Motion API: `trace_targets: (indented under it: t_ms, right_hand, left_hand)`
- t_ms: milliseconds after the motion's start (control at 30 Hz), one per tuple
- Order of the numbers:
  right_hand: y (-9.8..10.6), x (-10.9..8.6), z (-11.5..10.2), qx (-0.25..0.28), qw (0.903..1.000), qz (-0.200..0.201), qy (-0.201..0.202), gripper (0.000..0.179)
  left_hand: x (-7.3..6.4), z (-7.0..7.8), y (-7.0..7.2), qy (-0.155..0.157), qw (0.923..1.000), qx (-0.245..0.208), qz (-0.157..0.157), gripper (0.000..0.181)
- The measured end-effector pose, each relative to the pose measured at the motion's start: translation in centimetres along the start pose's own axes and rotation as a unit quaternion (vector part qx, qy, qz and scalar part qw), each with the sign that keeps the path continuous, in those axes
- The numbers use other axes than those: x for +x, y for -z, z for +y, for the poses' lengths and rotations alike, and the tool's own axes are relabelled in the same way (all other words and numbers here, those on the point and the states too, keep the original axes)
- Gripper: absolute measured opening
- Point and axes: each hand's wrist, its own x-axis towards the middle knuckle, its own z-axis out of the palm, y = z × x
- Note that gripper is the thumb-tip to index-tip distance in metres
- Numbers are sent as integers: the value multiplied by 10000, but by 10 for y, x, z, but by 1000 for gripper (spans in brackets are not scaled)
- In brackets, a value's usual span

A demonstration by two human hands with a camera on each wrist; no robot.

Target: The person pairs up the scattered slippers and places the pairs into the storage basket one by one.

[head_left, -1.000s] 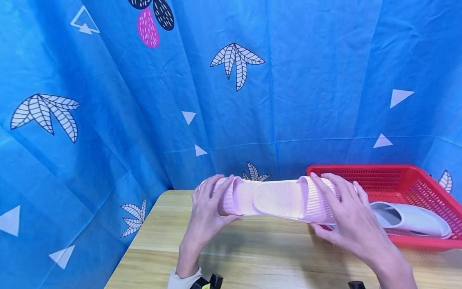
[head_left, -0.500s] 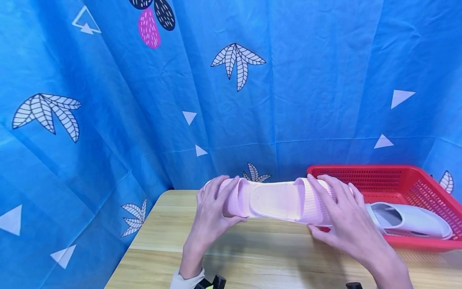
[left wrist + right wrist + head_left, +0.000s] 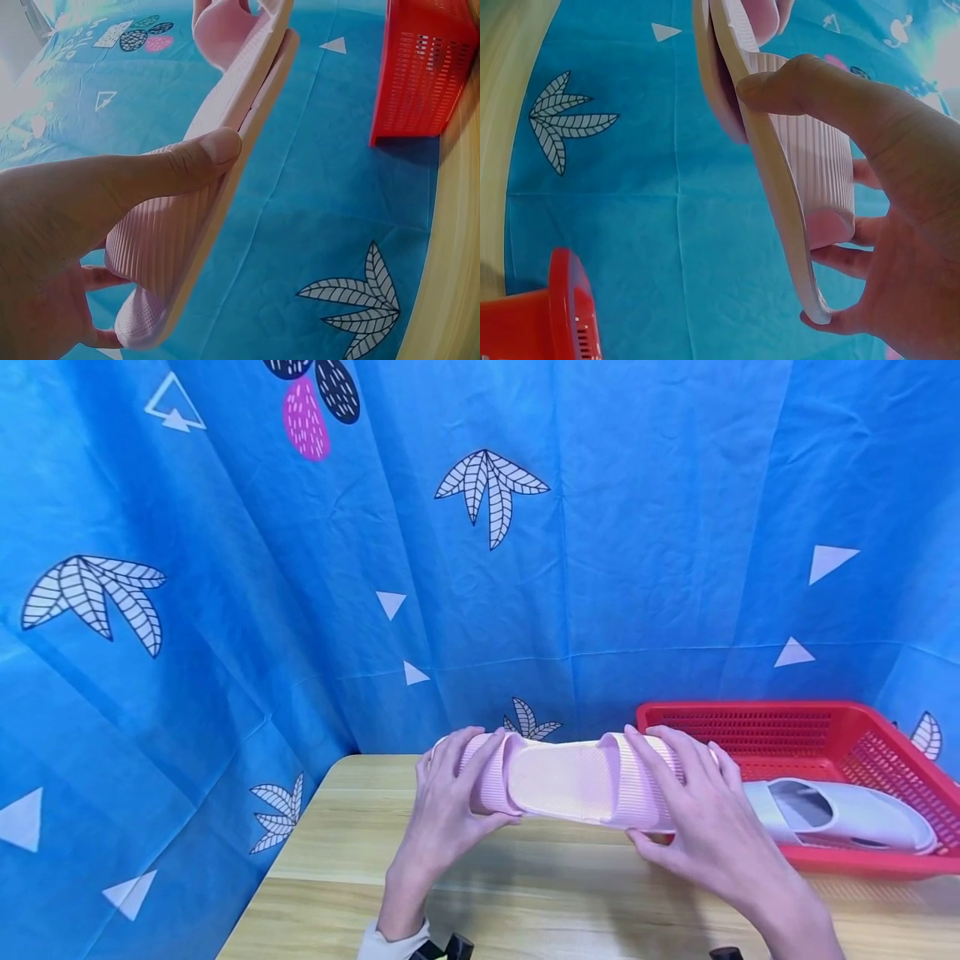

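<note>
Two pink slippers are held end to end above the table, their soles overlapping in the middle. My left hand [image 3: 442, 818] grips the left slipper [image 3: 492, 779] around its ribbed strap, thumb along the near sole edge. Around the strap of the right slipper [image 3: 566, 781] curls my right hand [image 3: 708, 822]. The right slipper's rounded heel lies over the left one's footbed, reaching its strap opening. In the left wrist view, the left thumb [image 3: 187, 161] presses the strap and sole edge. A narrow gap shows between the stacked soles [image 3: 727, 75] in the right wrist view.
A red perforated basket [image 3: 862, 718] stands at the right on the wooden table [image 3: 337, 860]. Inside it lies a light grey clog-like shoe [image 3: 877, 814], partly behind my right hand. A patterned blue cloth [image 3: 637, 568] hangs behind and at the left.
My hands have moved closer together, the left one rightward and the right one leftward. The slippers overlap more, and the upper heel has slid up to the left strap.
</note>
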Motion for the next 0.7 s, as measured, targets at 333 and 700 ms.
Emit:
trace_targets:
  t_ms: [333,700]
  right_hand:
    - [-5,0,-4,110,9999,11,81,128]
    - [-8,0,-8,44,9998,-154,106,136]
  left_hand:
    - [0,4,-2,-127,9997,-105,-180,115]
    - [-1,5,-6,-174,9990,-376,-167,109]
